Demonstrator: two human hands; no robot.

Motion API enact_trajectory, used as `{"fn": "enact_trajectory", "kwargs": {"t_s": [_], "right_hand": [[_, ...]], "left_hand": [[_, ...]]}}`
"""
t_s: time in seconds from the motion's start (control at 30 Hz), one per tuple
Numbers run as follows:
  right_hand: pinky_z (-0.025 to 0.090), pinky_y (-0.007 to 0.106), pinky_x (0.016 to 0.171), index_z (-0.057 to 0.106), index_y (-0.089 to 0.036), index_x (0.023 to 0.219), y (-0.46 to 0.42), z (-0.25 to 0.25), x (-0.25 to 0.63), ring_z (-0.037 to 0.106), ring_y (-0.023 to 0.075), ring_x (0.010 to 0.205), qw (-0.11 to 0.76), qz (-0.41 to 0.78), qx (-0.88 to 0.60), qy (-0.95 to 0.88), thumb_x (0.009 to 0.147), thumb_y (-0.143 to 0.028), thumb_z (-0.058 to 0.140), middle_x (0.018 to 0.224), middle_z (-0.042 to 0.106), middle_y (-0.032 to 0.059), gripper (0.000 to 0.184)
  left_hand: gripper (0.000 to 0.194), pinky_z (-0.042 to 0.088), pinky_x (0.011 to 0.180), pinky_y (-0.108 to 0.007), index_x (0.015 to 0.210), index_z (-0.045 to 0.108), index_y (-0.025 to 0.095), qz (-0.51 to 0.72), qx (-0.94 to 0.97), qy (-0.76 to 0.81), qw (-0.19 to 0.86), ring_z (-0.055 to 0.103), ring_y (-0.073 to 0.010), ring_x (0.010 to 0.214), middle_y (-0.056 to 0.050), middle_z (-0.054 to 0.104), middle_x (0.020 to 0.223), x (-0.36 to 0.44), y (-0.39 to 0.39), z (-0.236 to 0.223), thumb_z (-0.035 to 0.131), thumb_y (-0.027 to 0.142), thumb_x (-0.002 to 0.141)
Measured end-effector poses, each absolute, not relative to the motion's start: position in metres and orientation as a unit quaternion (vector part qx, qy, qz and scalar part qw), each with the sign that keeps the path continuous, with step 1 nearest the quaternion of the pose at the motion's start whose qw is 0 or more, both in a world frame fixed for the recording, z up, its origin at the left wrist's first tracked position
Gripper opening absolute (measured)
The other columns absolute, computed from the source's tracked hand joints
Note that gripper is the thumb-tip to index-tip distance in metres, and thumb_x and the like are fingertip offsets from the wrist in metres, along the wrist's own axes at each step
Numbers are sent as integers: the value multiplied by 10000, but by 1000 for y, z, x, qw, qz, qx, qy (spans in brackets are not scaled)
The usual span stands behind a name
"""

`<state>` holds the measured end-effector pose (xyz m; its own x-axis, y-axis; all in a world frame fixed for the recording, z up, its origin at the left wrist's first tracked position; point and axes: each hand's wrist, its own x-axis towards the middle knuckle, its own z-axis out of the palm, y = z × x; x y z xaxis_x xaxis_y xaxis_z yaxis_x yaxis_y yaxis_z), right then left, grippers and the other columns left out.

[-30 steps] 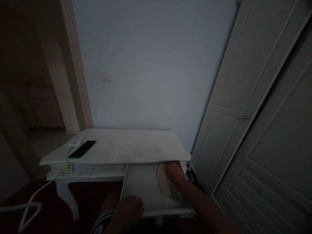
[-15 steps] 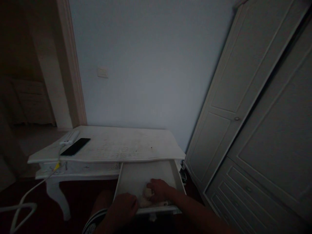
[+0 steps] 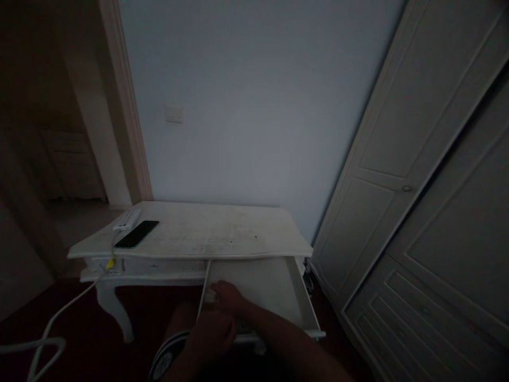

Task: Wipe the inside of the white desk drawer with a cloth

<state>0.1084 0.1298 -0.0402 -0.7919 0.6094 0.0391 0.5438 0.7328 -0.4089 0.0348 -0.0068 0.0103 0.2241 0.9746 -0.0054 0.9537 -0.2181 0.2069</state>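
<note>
The white desk's drawer is pulled out in front of me. Inside its left side, my right hand is closed around a pale, crumpled wad that looks like cloth or tissue. My left hand is at the drawer's front left corner, just below the right one, with its fingers curled. Dim light and the crossing hands hide whether the left holds anything.
On the desk lie a black phone and a white power strip, whose cable hangs off the left. A grey wardrobe stands to the right, close to the drawer.
My right hand has moved left across the drawer with the pale wad, from near its front middle to its left side. The view has shifted slightly.
</note>
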Motion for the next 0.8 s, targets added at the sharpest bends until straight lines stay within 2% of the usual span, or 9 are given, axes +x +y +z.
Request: {"fn": "enact_trajectory", "kwargs": {"t_s": [0.2, 0.33, 0.43, 0.57, 0.7, 0.8], "right_hand": [[526, 356, 956, 679, -185, 1219, 132, -28, 96, 676, 262, 1095, 185, 195, -418, -868, 901, -294, 635, 1185, 709, 118, 338], [492, 385, 1058, 603, -189, 1406, 147, -18, 80, 633, 285, 1272, 226, 188, -475, -829, 935, -228, 560, 1353, 672, 155, 475], [491, 424, 1070, 559, -182, 1480, 156, -14, 77, 628, 317, 1297, 225, 187, -493, -819, 973, -252, 532, 1398, 655, 183, 512], [501, 389, 1050, 577, -226, 1478, 153, -14, 94, 620, 286, 1295, 181, 195, -427, -864, 990, -303, 560, 1427, 642, 141, 494], [534, 339, 938, 729, -297, 1251, 137, -20, 124, 674, 262, 1118, 77, 205, -294, -930, 831, -348, 785, 1204, 721, 50, 426], [540, 368, 909, 716, -304, 1276, 127, -24, 145, 662, 285, 1119, -12, 154, -185, -971, 815, -333, 807, 1248, 695, 78, 471]], "left_hand": [[399, 532, 880, -416, 990, 804, 198, 44, 776, 622, 89, 766, -323, 988, -144, 816, 1021, 36, -8, 15, 422, 304, 1036], [439, 529, 855, -403, 952, 815, 194, 40, 774, 625, 94, 773, -319, 953, -151, 814, 975, 35, -7, 16, 406, 324, 1045], [447, 536, 855, -418, 964, 813, 190, 37, 768, 633, 93, 774, -332, 958, -158, 813, 974, 34, -7, 15, 400, 337, 1047], [460, 543, 850, -430, 972, 811, 195, 25, 772, 627, 97, 772, -333, 951, -154, 814, 980, 35, -8, 13, 381, 338, 1051], [485, 542, 861, -417, 992, 802, 195, 37, 776, 624, 87, 764, -306, 949, -143, 812, 1004, 33, -7, 9, 343, 334, 1064], [460, 540, 850, -388, 933, 798, 207, 87, 783, 609, 89, 751, -279, 915, -134, 807, 960, 31, -6, 3, 373, 338, 1049]]}}
